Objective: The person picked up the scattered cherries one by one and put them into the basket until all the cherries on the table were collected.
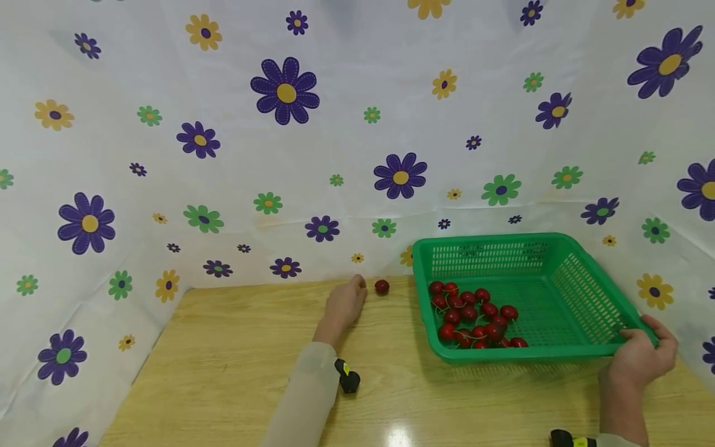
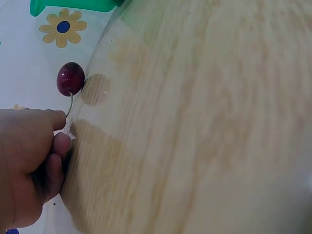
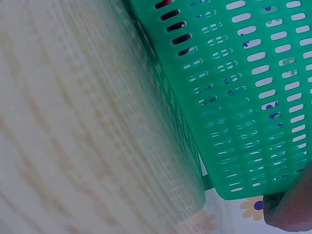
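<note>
Near the back edge of the table, my left hand [image 1: 345, 304] pinches the thin stem of a dark red cherry [image 2: 70, 79] between thumb and forefinger. In the head view that cherry [image 1: 382, 287] shows just right of the fingertips. My right hand [image 1: 641, 355] grips the front right corner of a green plastic basket [image 1: 536, 354], thumb over the rim. Inside the basket, several red cherries [image 1: 467, 313] with stems lie bunched on the left side. The right wrist view shows the slotted basket wall [image 3: 243, 112] and part of the right hand [image 3: 292, 209] at its corner.
The pale wooden table [image 1: 223, 366] ends at the back against a white cloth [image 1: 335, 136] printed with purple, yellow and green flowers. The cloth also hangs at both sides. A black wrist camera [image 1: 349, 377] sits on the left sleeve.
</note>
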{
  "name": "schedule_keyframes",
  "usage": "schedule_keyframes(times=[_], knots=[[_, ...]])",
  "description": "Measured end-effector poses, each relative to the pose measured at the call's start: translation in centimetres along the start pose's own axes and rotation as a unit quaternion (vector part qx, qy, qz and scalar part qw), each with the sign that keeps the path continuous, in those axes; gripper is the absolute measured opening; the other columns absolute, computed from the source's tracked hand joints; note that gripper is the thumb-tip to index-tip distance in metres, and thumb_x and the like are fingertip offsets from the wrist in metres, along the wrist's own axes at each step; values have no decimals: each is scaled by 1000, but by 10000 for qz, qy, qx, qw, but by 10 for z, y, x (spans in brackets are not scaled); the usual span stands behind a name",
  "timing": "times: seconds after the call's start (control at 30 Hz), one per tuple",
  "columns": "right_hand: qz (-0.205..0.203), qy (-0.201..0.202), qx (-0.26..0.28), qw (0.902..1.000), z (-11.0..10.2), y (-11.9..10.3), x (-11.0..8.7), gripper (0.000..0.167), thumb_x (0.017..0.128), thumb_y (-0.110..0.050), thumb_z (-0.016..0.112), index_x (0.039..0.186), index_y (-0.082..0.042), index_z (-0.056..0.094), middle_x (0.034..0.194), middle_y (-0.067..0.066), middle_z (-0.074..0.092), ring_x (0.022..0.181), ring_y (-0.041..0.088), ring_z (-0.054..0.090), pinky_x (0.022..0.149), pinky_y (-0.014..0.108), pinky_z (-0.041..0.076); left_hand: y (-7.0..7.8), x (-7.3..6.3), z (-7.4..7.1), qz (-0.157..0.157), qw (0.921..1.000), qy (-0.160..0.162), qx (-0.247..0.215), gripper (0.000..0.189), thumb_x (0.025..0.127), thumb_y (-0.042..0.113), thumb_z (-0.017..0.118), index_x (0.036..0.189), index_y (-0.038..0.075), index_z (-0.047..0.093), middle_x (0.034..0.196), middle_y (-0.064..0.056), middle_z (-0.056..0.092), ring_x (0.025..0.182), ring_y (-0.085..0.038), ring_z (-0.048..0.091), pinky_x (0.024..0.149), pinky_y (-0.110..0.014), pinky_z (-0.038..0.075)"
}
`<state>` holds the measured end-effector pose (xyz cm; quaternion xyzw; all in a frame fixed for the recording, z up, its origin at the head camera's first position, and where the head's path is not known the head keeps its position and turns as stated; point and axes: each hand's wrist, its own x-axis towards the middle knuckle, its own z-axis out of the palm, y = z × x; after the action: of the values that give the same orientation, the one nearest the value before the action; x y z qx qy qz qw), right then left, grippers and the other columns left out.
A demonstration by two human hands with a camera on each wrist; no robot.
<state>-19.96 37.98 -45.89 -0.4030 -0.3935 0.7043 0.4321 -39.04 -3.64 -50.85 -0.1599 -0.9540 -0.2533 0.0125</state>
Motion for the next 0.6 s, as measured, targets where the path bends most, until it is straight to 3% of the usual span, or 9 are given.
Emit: schedule_keyframes(times=[0.13,0.4,0.6], knots=[[-40,12,22,10000,1,0,-2,43,83,15,42,101,-17,63,123,-7,48,117,6,42,81,11,37,-3,-1,-1,66,9999,38,-121,10,102,14,51,105,8,59,89,-11,66,75,-23,59,69,-41,50],[-19,-14,80,10000,0,-1,-2,42,84,15,42,102,-17,62,123,-7,49,118,5,41,80,11,37,-6,-3,-5,33,9969,-215,-758,13,104,14,49,104,6,60,94,-8,64,83,-19,56,80,-38,51],[-37,-51,68,10000,0,2,-1,41,85,14,43,102,-18,61,120,-8,49,117,5,42,80,11,37,-2,-7,-12,141,9970,42,-760,13,105,16,48,106,7,58,86,-3,60,76,-16,54,72,-34,48]])
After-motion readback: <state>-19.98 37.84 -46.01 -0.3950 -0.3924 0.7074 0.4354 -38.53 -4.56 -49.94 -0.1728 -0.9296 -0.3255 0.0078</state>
